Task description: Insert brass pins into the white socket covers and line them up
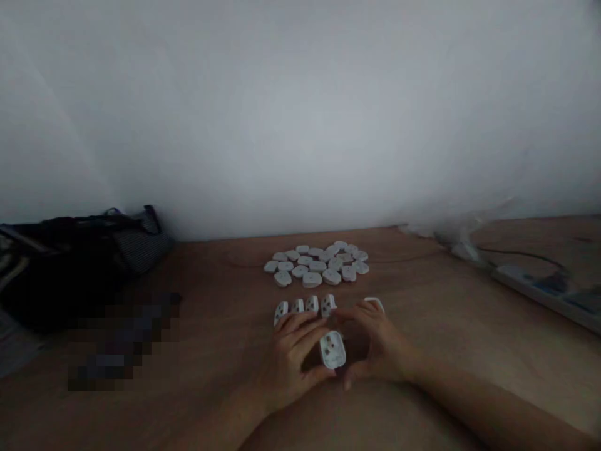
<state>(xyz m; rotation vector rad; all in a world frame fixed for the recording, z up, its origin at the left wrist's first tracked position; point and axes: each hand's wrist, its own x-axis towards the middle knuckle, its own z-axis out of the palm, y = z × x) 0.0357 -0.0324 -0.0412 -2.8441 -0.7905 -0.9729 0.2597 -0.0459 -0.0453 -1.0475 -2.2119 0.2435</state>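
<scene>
Between the fingers and thumb of my left hand point(293, 360) is a white plug-like piece point(333, 349), its face with small dark slots turned toward me. My right hand point(382, 344) curves on the other side of it, thumb and fingers apart, with a gap between them and the piece. Just beyond my hands, several similar white pieces point(312, 305) stand in a row on the wooden table point(211, 351). Another white piece point(374, 303) is partly hidden behind my right hand. Farther back, several white pieces point(317, 265) lie in a loose cluster.
A black bag point(79, 263) sits at the left, with a blurred-out dark object point(126, 344) in front of it. On the right are a white power strip point(539, 291), a dark cable point(521, 253) and clear plastic wrapping point(462, 235). A pale wall point(300, 125) rises behind the table.
</scene>
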